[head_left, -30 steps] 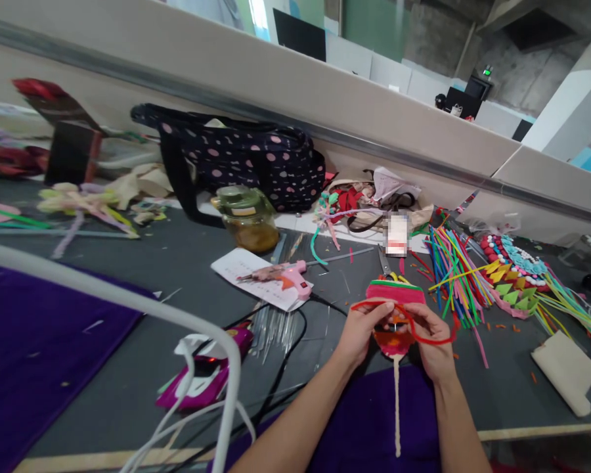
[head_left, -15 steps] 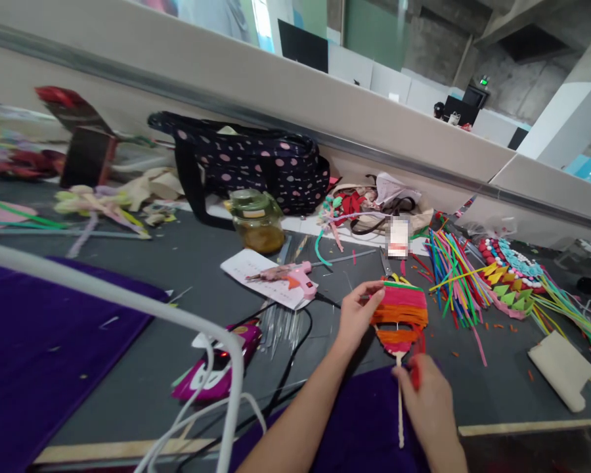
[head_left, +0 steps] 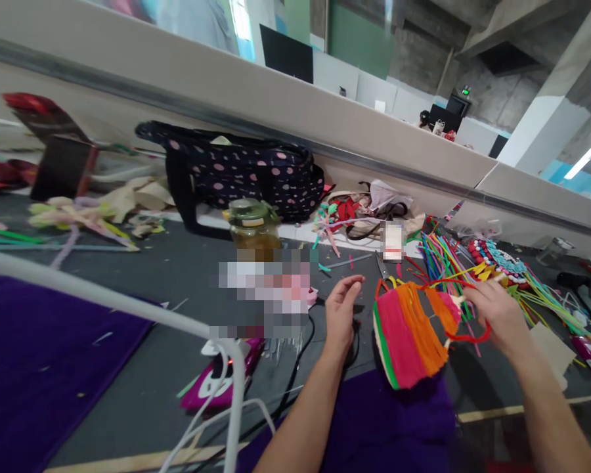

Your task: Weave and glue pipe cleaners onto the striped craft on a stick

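A striped craft piece (head_left: 398,335) in pink, orange and green strands hangs tilted over the table, its green edge to the left. My right hand (head_left: 497,315) is closed at its narrow end, where a cream stem shows. A red fuzzy strand (head_left: 465,338) loops out from that end by my fingers. To the left of the piece, my left hand (head_left: 342,312) is raised, apart from it, with fingers stretched out and nothing visible in them. Behind the piece lie scissors (head_left: 383,268) with yellow handles, partly hidden by it.
Colourful pipe cleaners (head_left: 446,259) lie in a bundle at the right. A jar (head_left: 253,226) stands before a dark patterned bag (head_left: 246,171). A white tube (head_left: 103,286) crosses the left foreground, near a purple device (head_left: 217,387). Purple cloth (head_left: 369,420) drapes the front edge.
The craft piece has been turned from upright to sideways, its stem end now pointing right. My right hand moved up and right with it; my left hand has let go of it.
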The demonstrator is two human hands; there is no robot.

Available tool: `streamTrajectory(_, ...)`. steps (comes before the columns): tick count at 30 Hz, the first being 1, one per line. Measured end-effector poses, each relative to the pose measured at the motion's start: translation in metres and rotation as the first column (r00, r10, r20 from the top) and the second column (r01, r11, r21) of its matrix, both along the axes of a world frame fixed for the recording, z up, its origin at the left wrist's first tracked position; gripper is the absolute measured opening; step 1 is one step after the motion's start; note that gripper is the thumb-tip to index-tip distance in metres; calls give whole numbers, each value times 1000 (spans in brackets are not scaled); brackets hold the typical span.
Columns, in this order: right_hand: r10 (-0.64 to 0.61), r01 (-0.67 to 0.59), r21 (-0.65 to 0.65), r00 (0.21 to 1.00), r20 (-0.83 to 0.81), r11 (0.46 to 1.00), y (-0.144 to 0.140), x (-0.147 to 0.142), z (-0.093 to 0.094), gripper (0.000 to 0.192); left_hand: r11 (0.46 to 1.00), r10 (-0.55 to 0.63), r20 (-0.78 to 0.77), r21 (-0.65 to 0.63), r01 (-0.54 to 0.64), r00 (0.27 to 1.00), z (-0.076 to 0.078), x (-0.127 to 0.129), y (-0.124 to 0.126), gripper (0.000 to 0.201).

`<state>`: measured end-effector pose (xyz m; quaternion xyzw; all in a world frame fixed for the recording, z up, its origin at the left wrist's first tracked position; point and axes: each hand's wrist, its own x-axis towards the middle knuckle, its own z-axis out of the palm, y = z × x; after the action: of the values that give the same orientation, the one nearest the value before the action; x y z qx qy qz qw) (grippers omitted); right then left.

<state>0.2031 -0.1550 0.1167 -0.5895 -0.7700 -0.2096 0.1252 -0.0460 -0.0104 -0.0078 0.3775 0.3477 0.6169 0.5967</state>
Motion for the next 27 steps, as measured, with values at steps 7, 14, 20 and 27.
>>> streamTrajectory(7, 307, -363, -241, 921, -240, 900, 83, -15, -4, 23, 546, -824, 112, -105, 831, 555, 1, -3, -7, 59)
streamTrajectory(14, 142, -160, 83, 402, -905, 984, 91, -27, -61, 30, 694, -716, -43, -146, 705, 697, -21, 13, -6, 40)
streamTrajectory(20, 145, 43, 139, -263, -954, 989, 70, -26, -103, 51, 872, -488, -184, -70, 484, 853, -39, 25, 6, 30)
streamTrajectory(27, 103, 100, 67, -427, -898, 993, 74, -6, -134, 33, 958, -287, -219, -53, 282, 933, -53, 31, 17, 31)
